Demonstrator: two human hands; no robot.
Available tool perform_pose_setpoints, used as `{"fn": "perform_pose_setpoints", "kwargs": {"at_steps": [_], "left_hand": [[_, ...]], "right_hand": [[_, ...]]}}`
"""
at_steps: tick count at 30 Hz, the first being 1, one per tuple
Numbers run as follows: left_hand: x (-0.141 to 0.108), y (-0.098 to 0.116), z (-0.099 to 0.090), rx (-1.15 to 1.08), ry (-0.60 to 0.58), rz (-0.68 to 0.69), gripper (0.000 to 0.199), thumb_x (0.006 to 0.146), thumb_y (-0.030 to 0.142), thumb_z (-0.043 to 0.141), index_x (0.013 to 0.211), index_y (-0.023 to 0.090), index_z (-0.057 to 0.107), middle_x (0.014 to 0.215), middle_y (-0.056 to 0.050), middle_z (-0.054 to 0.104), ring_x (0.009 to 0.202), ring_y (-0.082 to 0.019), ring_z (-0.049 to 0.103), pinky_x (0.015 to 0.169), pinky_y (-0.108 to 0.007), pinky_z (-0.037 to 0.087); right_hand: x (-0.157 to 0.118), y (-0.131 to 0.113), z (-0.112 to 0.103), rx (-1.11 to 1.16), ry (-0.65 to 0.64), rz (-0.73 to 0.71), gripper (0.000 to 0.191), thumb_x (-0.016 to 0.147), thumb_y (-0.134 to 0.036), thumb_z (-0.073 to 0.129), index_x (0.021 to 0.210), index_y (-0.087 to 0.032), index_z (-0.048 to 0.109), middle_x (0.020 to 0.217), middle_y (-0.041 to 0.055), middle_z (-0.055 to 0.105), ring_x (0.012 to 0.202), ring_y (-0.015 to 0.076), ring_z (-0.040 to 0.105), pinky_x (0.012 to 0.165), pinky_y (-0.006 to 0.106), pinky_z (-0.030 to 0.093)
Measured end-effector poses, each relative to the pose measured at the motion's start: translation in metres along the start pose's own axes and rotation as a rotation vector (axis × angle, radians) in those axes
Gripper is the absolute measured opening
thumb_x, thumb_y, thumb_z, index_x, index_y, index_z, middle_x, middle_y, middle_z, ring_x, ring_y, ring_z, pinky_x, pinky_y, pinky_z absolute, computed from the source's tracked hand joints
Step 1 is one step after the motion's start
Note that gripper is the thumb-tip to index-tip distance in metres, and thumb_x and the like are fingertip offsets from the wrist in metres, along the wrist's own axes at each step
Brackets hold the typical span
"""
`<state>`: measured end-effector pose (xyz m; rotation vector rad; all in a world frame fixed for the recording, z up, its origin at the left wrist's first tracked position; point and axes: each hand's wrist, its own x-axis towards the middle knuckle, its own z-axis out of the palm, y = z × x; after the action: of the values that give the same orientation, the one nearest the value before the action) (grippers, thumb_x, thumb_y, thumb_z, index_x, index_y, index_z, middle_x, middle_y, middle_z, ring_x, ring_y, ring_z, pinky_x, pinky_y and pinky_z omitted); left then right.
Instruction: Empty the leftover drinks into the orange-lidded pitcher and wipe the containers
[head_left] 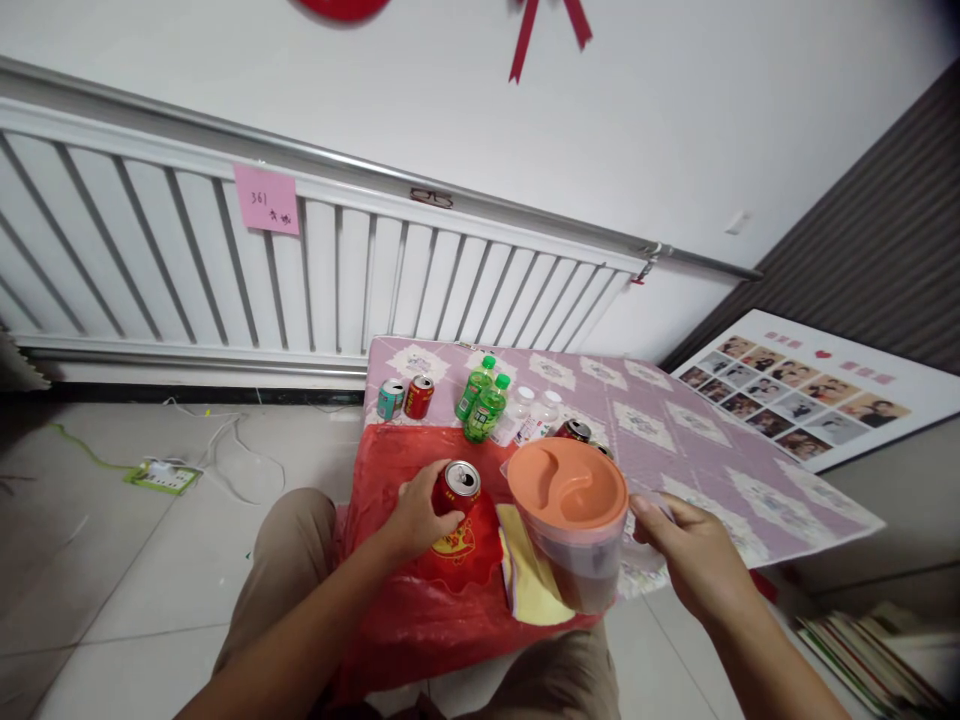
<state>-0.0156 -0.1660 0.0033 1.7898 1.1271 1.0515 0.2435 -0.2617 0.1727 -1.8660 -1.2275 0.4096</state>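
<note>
My left hand (424, 512) is closed around a dark red drink can (459, 488), upright, its opened silver top facing me. Around the handle of a see-through pitcher (585, 570) my right hand (690, 540) is wrapped. The pitcher has an orange lid (566, 484) and something dark shows low inside; I cannot tell whether it touches the table. Partly behind it lies a yellow cloth (529, 590). Red plastic sheeting (420, 630) with a gold print spreads under the can and cloth.
Beyond my hands stand a teal can (390, 400), a red can (418, 398), two green bottles (484, 408) and two white-capped bottles (529, 415). Another dark can (574, 430) is partly behind the pitcher. A patterned tablecloth (637, 380) covers the table beside a radiator (315, 270).
</note>
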Motion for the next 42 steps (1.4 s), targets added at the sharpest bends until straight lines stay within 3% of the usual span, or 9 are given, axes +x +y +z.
{"fn": "perform_pose_setpoints", "kwargs": {"at_steps": [7, 20, 35, 42], "left_hand": [[-0.006, 0.011, 0.002, -0.042, 0.015, -0.047, 0.073, 0.067, 0.014, 0.074, 0.134, 0.023, 0.048, 0.138, -0.01, 0.058, 0.13, -0.03, 0.052, 0.115, -0.052, 0.03], [-0.01, 0.008, 0.002, -0.026, 0.017, -0.069, 0.074, 0.067, 0.017, 0.074, 0.135, 0.025, 0.047, 0.139, -0.01, 0.057, 0.13, -0.031, 0.05, 0.114, -0.053, 0.028], [-0.01, 0.007, -0.001, 0.001, 0.015, -0.106, 0.074, 0.067, 0.019, 0.076, 0.135, 0.027, 0.048, 0.138, -0.01, 0.057, 0.13, -0.03, 0.05, 0.114, -0.051, 0.029], [-0.01, 0.006, -0.002, 0.02, 0.014, -0.114, 0.075, 0.066, 0.018, 0.076, 0.134, 0.026, 0.048, 0.138, -0.01, 0.058, 0.13, -0.031, 0.05, 0.113, -0.051, 0.03]], "right_hand": [[0.001, -0.005, 0.002, -0.129, -0.043, -0.06, 0.046, 0.063, -0.063, 0.063, 0.045, -0.022, 0.05, 0.045, -0.0007, 0.047, 0.047, 0.0137, 0.042, 0.047, 0.027, 0.037], [0.006, -0.003, 0.015, -0.201, -0.108, -0.11, 0.046, 0.071, -0.062, 0.058, 0.05, -0.023, 0.045, 0.051, -0.0032, 0.039, 0.051, 0.013, 0.037, 0.048, 0.026, 0.033], [0.009, -0.02, 0.027, -0.199, -0.184, -0.088, 0.042, 0.065, -0.061, 0.067, 0.055, -0.02, 0.065, 0.054, 0.0003, 0.06, 0.053, 0.0171, 0.053, 0.051, 0.026, 0.045], [0.012, -0.021, 0.028, -0.221, -0.219, -0.1, 0.043, 0.065, -0.062, 0.068, 0.057, -0.019, 0.067, 0.056, 0.0008, 0.065, 0.055, 0.0187, 0.058, 0.052, 0.026, 0.047]]}}
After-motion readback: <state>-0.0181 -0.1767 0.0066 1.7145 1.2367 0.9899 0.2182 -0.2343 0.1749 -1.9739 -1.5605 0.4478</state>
